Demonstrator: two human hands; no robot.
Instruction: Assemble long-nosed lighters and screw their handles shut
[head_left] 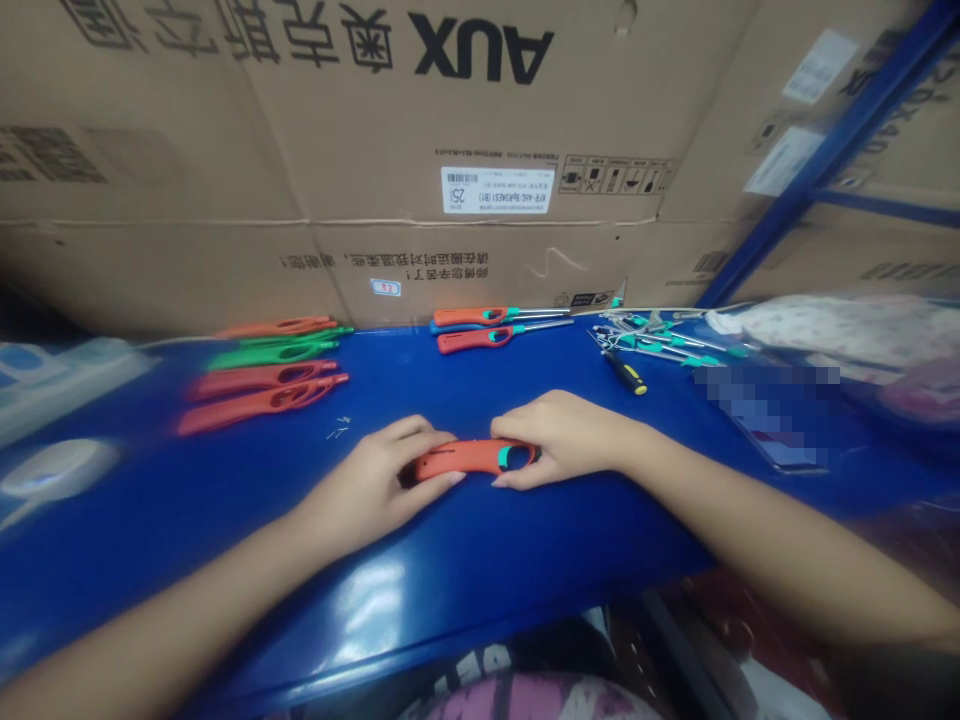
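An orange-red gas lighter (465,458) with a teal trigger lies crosswise between my hands, just over the blue tabletop. My left hand (401,465) grips its handle end, thumb along the near side. My right hand (551,440) is closed on the other end, by the trigger opening, and hides its tip. Beyond them, assembled lighters (472,340) with metal tubes lie side by side. To the left are several red, green and orange lighter casings (266,395). A loose pile of teal-and-metal lighter inner parts (664,340) is at the back right.
A black-and-yellow screwdriver (626,372) lies by the inner parts. Small screws (339,428) are scattered left of my hands. A white tape roll (60,468) is at far left, and a phone-like slab (780,425) at right. Cardboard (375,130) walls the back; a blue post (817,160) slants at right.
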